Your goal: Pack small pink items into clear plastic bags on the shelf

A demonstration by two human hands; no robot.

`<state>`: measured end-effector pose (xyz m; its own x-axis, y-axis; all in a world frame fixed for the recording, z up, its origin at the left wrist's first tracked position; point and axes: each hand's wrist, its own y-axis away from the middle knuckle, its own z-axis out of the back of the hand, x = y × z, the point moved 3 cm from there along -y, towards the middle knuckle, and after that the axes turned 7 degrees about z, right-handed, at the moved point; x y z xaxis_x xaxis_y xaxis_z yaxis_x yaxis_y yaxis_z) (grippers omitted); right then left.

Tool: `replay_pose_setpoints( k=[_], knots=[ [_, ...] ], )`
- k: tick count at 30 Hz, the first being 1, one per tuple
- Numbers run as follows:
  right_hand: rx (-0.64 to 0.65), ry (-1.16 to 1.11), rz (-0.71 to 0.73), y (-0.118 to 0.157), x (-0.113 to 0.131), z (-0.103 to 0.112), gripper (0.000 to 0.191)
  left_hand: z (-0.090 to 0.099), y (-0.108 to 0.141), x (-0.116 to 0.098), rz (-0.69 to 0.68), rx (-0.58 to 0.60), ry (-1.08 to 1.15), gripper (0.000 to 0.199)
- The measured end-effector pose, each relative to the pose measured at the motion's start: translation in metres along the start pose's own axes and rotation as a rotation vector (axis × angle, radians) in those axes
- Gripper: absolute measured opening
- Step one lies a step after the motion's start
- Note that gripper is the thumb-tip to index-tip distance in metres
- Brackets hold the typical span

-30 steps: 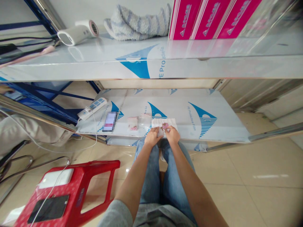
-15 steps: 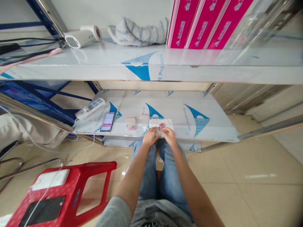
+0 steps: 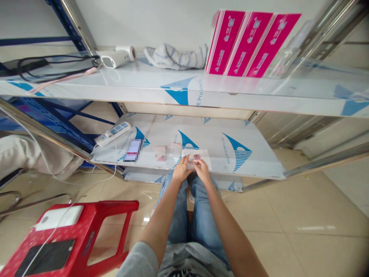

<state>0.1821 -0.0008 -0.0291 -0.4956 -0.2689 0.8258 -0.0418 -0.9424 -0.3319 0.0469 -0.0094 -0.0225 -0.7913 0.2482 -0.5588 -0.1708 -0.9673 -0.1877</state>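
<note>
A white sheet of paper lies at the front edge of the lower shelf, with a small heap of pink beads or bits on it. My left hand rests at the sheet's left edge, fingers stretched out over the paper. Just in front of the heap, my right hand has thumb and fingertips pinched together; anything between them is too small to make out. Left of the paper sit a clear plastic bag and a small bag with pink pieces.
The lower shelf also carries a phone and a power strip. An upper shelf above my hands holds pink boxes, a striped cloth and a white hair dryer. A red stool stands at left.
My right fingertips have drawn back slightly from the pink heap towards me. My left hand stays by the paper. The head view has tilted up a little, showing more of the upper shelf.
</note>
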Motion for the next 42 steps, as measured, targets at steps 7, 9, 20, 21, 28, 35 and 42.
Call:
replay_pose_setpoints(
  k=[7,9,20,21,28,35,42],
  knots=[
    [-0.059,0.071,0.069,-0.004,0.026,0.017,0.029,0.019,0.005,0.004,0.085,-0.217,0.226,0.071],
    [-0.007,0.151,0.100,-0.004,0.033,0.025,0.028,0.022,0.004,0.006,0.162,-0.274,0.355,0.055],
    [0.081,0.023,0.032,0.017,0.022,0.015,0.025,0.004,0.002,0.008,0.356,0.031,1.057,0.051],
    [0.079,-0.001,0.033,0.020,0.021,0.013,0.025,0.005,0.003,0.008,0.354,0.051,1.074,0.048],
    [-0.010,-0.156,-0.042,0.030,0.017,0.009,0.028,0.008,0.016,0.012,0.360,-0.025,1.151,0.037],
    [-0.068,-0.195,-0.088,0.031,0.020,0.002,0.033,0.002,0.024,0.005,0.385,-0.113,1.177,0.040],
    [-0.044,-0.093,-0.104,0.032,0.022,0.007,0.035,-0.004,0.024,-0.004,0.420,-0.158,1.077,0.040]
  ],
)
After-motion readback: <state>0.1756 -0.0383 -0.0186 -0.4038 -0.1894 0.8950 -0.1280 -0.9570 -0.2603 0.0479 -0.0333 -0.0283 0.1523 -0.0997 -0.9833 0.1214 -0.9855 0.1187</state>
